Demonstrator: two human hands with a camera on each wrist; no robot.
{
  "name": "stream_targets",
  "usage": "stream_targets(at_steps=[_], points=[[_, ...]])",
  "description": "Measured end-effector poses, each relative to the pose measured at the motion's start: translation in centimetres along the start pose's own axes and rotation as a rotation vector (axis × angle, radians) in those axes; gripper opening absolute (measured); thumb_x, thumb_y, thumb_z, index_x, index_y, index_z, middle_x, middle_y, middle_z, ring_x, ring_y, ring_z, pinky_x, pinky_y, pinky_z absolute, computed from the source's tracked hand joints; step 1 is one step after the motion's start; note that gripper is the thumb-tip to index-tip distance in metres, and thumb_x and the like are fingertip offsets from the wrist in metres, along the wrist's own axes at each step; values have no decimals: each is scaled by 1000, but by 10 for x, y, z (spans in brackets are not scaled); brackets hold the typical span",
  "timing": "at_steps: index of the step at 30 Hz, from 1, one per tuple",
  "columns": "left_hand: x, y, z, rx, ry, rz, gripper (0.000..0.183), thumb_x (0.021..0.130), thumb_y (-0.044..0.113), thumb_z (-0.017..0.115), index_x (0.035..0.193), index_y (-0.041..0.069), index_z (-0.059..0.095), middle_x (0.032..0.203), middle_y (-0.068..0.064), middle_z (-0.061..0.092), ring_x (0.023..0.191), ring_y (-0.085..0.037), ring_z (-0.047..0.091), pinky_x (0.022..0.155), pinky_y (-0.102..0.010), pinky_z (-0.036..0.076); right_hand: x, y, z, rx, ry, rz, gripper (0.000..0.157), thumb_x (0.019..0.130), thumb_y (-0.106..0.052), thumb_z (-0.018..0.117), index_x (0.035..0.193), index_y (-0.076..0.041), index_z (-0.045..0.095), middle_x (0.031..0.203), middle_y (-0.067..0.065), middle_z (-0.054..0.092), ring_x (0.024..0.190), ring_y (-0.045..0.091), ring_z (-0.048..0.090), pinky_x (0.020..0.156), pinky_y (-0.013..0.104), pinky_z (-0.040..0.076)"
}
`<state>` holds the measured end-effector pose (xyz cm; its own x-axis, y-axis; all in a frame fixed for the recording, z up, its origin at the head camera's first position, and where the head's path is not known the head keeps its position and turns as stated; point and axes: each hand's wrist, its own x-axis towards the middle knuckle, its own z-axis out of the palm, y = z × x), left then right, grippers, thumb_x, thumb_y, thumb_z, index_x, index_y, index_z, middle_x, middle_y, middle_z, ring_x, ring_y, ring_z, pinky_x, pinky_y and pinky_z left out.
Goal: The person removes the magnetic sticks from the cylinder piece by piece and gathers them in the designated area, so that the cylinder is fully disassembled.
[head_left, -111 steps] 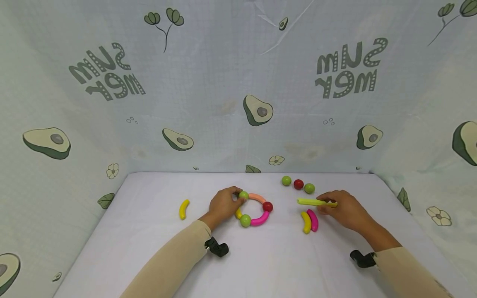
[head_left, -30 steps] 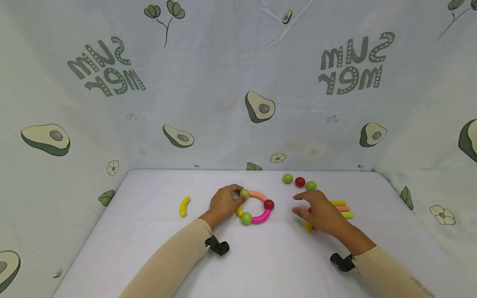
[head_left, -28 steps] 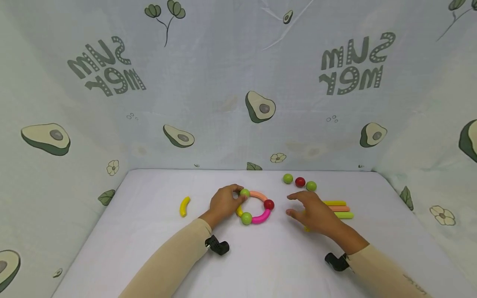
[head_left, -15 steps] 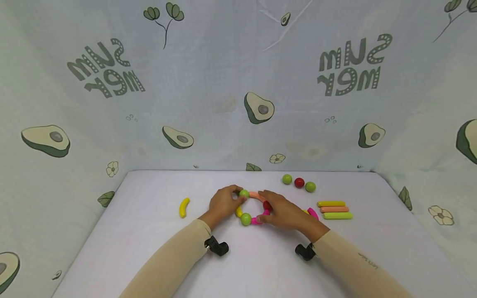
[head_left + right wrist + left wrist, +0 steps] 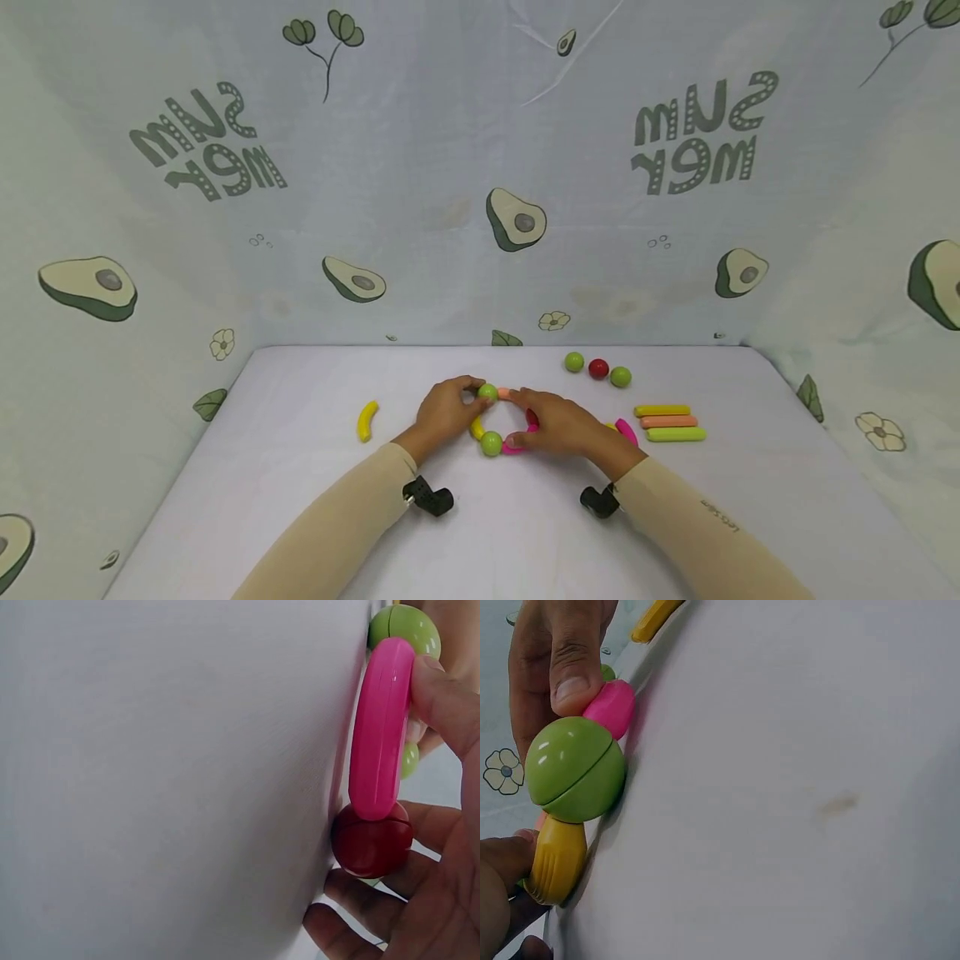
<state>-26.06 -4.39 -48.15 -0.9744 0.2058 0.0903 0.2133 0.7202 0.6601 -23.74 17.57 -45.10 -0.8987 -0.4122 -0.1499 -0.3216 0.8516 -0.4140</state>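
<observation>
A ring of toy balls and curved sticks lies on the white table. It has two green balls (image 5: pixel 491 443), a red ball (image 5: pixel 531 417), and yellow (image 5: pixel 477 428), orange (image 5: pixel 504 393) and pink curved sticks (image 5: pixel 382 727). My left hand (image 5: pixel 442 412) pinches its left side, at the far green ball (image 5: pixel 487 392) and the yellow stick (image 5: pixel 559 862). My right hand (image 5: pixel 562 429) holds the right side, thumb at the pink stick and fingers around the red ball (image 5: pixel 373 840). That hand hides much of the ring's right side in the head view.
A loose yellow curved stick (image 5: pixel 367 422) lies at left. Behind on the right sit two green balls (image 5: pixel 620 377) and a red ball (image 5: pixel 598 368). Three straight sticks (image 5: pixel 670 422) lie at right. Beside my right hand, a pink curved stick (image 5: pixel 627 432) partly shows with a yellow one.
My right hand has let go of the light green straight stick, now beside the yellow and orange ones. It has moved left and taken hold of the ring. My left hand has stayed put.
</observation>
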Motion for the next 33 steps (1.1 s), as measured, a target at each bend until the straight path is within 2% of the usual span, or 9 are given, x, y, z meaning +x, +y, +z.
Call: stream_targets(at_steps=[5,7,12,17,24,33], points=[[-7,-6,-4,-10,-52,53,45,97,29,74,137,12,63,130,-1,68,117,-22,62,101,-41,50,-1,-1,3,1,14,3,82,85,-46,82,156,-26,46,157,7,45,144,32,41,111,56,39],[-11,-8,-6,-12,-64,74,46,96,27,74,137,12,62,130,-1,67,111,-22,62,96,-40,52,-2,-2,4,4,19,6,82,85,-46,83,156,-26,47,157,6,45,144,32,41,111,56,39],[-19,-10,-11,-7,-80,144,37,95,23,76,128,11,67,128,-3,67,104,-21,62,91,-39,53,-3,-3,4,2,33,4,82,84,-46,83,155,-25,48,156,6,47,143,33,43,109,57,41],[-22,-12,-14,72,-80,245,30,95,22,76,121,8,72,124,-6,69,109,-23,61,96,-40,51,-3,-2,4,-2,40,8,84,83,-47,84,155,-20,48,155,6,48,142,32,44,109,56,42],[-22,-9,-14,123,-98,252,34,96,26,74,125,8,71,127,-6,68,117,-26,59,103,-42,48,-2,-1,4,-19,37,29,86,82,-46,84,155,-20,48,155,6,49,141,33,44,107,57,43],[-22,-5,-13,170,-109,224,34,96,29,73,124,10,70,125,-3,68,112,-23,57,101,-40,48,0,0,5,-11,31,35,87,82,-46,85,155,-19,47,155,6,48,142,33,44,107,56,44]])
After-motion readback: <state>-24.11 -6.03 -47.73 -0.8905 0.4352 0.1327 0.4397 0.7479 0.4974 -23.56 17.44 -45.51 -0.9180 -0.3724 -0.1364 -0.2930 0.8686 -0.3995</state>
